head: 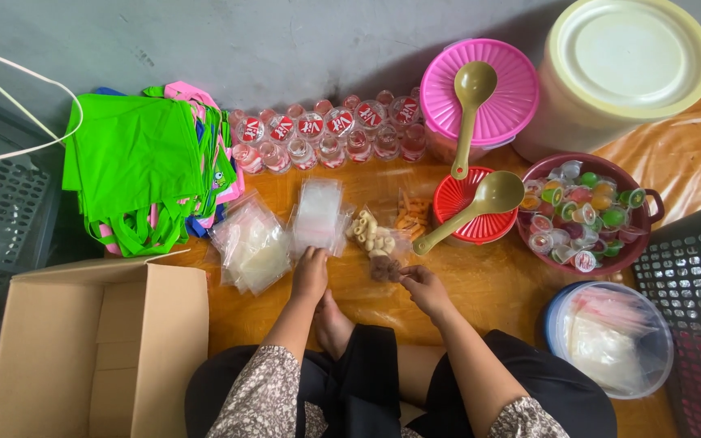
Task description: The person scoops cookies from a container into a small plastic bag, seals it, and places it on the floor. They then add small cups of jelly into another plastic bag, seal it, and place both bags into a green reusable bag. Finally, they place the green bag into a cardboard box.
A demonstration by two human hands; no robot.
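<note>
Centre frame: my right hand (423, 285) grips a clear snack bag (376, 243). Clear bag stacks (281, 231) lie centre-left. Red-white labelled cups (326, 134) line upper centre. Brown carton (95, 345) sits lower left.

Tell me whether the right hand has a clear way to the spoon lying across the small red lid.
Probably yes. The right hand rests on the floor just below the spoon, whose handle end points toward it, and nothing stands between them.
</note>
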